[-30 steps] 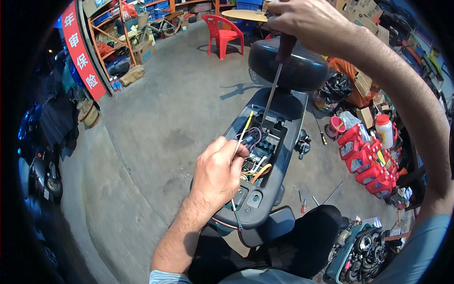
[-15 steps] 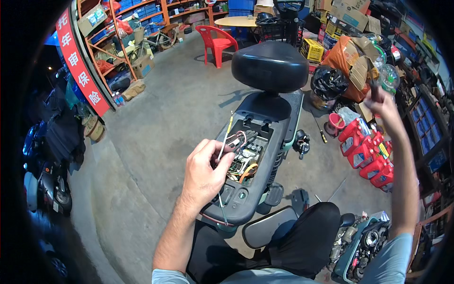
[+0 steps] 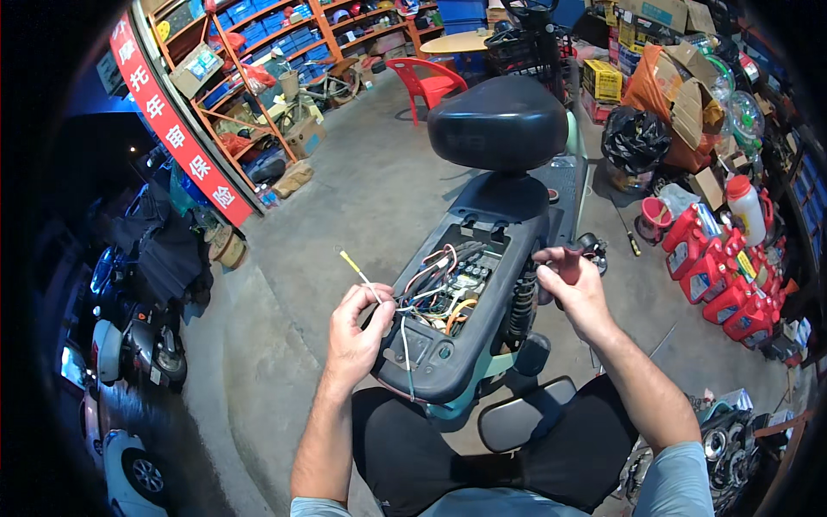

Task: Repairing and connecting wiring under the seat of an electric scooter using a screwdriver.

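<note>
1. Only the head view to go on here. In it, my left hand (image 3: 355, 334) hung at the left edge of the scooter body (image 3: 461, 370), back toward the rear-left corner, with thumb and fingertips pinched together on a thin white lead (image 3: 365, 279).

2. Same view, and imo the bit that mattered: the lead's yellow tip (image 3: 347, 259) poked up and left out of the pinch, so its long axis slanted away from the open wiring compartment (image 3: 502, 258) instead of into it. The wire bundle (image 3: 441, 269) sat to the right of the pinch, along the compartment's left edge. A pale strand (image 3: 406, 358) ran down to the body's rear edge; couldn't tell if it was the same piece.

3. My right hand (image 3: 575, 295) was out past the body's right edge, near the coil spring (image 3: 521, 310), thumb and fingers apart, nothing in them that I could see. So left was way nearer the yellow tip, with the compartment lying between the two hands.
</note>
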